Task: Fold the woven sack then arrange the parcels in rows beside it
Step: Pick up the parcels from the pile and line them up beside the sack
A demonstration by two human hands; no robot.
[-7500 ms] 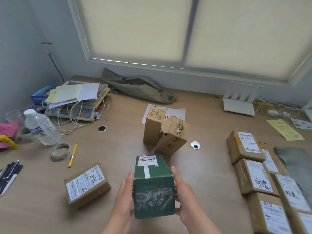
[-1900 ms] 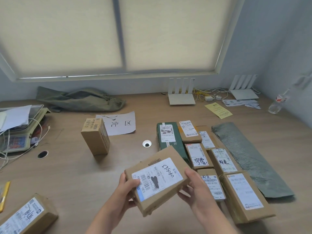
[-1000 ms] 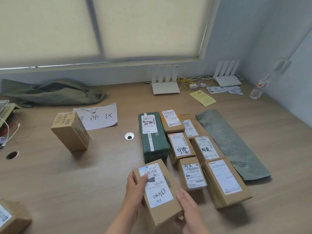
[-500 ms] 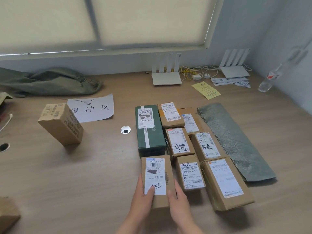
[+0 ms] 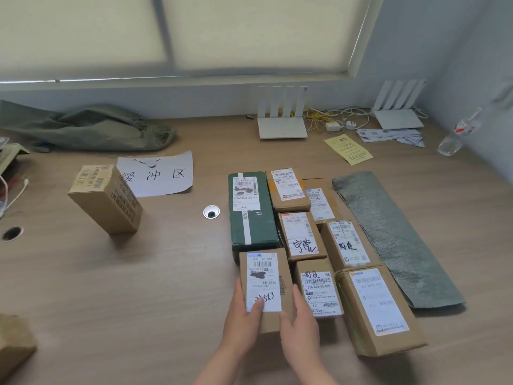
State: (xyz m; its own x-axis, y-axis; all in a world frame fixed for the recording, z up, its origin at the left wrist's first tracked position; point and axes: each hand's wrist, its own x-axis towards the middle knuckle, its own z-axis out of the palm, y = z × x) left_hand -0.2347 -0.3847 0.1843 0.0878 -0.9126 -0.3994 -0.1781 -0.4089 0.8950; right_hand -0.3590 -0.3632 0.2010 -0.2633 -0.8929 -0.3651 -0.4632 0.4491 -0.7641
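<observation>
The folded grey-green woven sack [image 5: 394, 240] lies flat on the right of the wooden desk [image 5: 138, 287]. Left of it, several labelled parcels lie in rows, among them a green parcel [image 5: 252, 218] and a large brown one [image 5: 377, 309]. A brown parcel with a white label [image 5: 263, 276] lies at the near end of the left row, just below the green one. My left hand [image 5: 243, 320] holds its left side with the thumb on the label. My right hand [image 5: 301, 326] holds its right side.
A brown box [image 5: 108, 198] stands upright at the left by a paper sign [image 5: 158, 173]. Another parcel [image 5: 14, 345] shows at the lower left edge. A crumpled green sack [image 5: 83, 126], two routers [image 5: 281, 129], cables and a bottle [image 5: 458, 132] line the back.
Both hands carried the brown parcel from mid-air, turned it label up and set it down below the green parcel; earlier the green parcel was placed in the row.
</observation>
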